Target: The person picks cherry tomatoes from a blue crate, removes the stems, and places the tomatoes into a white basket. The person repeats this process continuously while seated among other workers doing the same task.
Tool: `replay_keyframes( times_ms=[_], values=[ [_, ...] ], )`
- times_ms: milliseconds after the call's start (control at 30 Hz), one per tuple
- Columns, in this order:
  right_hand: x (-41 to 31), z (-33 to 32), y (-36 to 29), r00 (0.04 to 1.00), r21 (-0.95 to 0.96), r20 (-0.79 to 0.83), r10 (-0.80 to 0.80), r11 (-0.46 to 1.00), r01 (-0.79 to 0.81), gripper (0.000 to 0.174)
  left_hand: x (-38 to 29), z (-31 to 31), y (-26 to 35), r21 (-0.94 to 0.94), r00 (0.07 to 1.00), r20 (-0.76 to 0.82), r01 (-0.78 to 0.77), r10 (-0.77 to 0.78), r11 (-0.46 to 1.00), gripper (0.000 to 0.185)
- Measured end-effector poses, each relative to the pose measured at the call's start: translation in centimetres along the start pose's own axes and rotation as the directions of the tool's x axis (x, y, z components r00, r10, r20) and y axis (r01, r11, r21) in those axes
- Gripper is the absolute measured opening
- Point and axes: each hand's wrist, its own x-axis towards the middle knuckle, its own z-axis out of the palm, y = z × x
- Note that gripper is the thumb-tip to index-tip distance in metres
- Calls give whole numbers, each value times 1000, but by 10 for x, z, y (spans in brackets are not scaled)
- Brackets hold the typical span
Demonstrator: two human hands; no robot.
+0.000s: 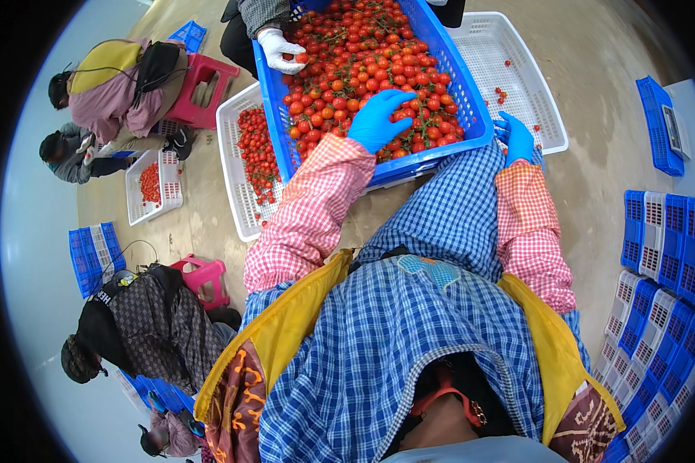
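A blue plastic crate before me is heaped with red cherry tomatoes, some on green stems. My left hand, in a blue glove, is over the tomatoes at the crate's near side. Its thumb and fingers are apart, and nothing shows between them. Just past the crate's right rim, my right hand, gloved too, is above the near end of a white plastic crate. Its fingers are slightly bent and apart; the palm is hidden. A few loose tomatoes lie in that white crate.
Opposite, a co-worker's white-gloved hand holds tomatoes. Another white crate with tomatoes stands left of the blue one. Co-workers sit leftward near pink stools. Stacked blue and white crates stand at right, near a scale.
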Motion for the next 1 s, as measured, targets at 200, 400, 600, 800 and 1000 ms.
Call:
replay_keyframes(
  times_ms=[200, 400, 600, 800, 1000],
  values=[
    [-7, 3, -5, 1000, 15, -4, -10, 1000, 11, 36, 25, 23, -5, 455, 885, 311, -458, 345, 764, 29],
    [-5, 4, -4, 1000, 23, -13, -10, 1000, 10, 35, 14, 7, -9, -510, 947, 74, 305, -312, 804, 23],
    [0, 4, 0, 1000, 6, -10, -7, 1000, 8, 35, 2, -10, -21, -862, 773, 219, 439, -596, 253, 30],
    [1, 2, 0, 1000, -5, -6, -9, 1000, 9, 34, -18, -6, -41, -911, 815, 410, 342, -410, -231, 27],
    [-49, 23, -30, 927, -11, -66, -370, 929, 370, 33, -29, 2, -39, -733, 872, 457, 258, -175, -629, 22]
  ],
)
